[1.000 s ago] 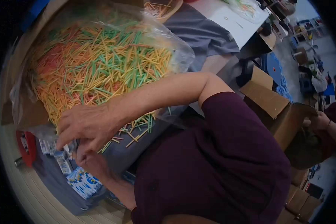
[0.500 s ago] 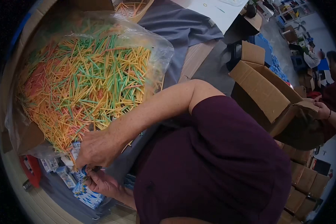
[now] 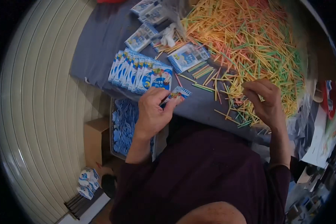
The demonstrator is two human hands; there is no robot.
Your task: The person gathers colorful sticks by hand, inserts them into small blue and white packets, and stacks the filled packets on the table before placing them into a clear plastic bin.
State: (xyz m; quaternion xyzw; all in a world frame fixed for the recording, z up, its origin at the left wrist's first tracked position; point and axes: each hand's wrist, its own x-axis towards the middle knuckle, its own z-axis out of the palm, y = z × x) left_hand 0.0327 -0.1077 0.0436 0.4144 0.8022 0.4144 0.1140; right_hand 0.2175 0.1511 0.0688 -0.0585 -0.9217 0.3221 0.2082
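My left hand (image 3: 153,114) pinches a small printed packet (image 3: 179,95) between thumb and fingers, just in front of a row of overlapping blue-and-white packets (image 3: 138,71). My right hand (image 3: 266,100) hovers over the near edge of a big heap of thin coloured sticks (image 3: 246,48), yellow, orange, pink and green. Its fingertips are drawn close to the thumb; whether a stick is between them cannot be made out. A larger clear-fronted packet (image 3: 189,56) lies between the row and the heap, with several loose sticks (image 3: 204,72) beside it.
More filled packets (image 3: 141,37) and a crumpled white scrap (image 3: 168,35) lie at the back left of the grey cloth (image 3: 93,56). Below the table edge stands a bin of blue pieces (image 3: 123,128), beside a cardboard box (image 3: 93,140). Clear plastic (image 3: 304,117) edges the heap.
The view has swung round sharply. My hands, earlier close together by the packets, are now apart: the left holds a packet near the row, the right is over the sticks.
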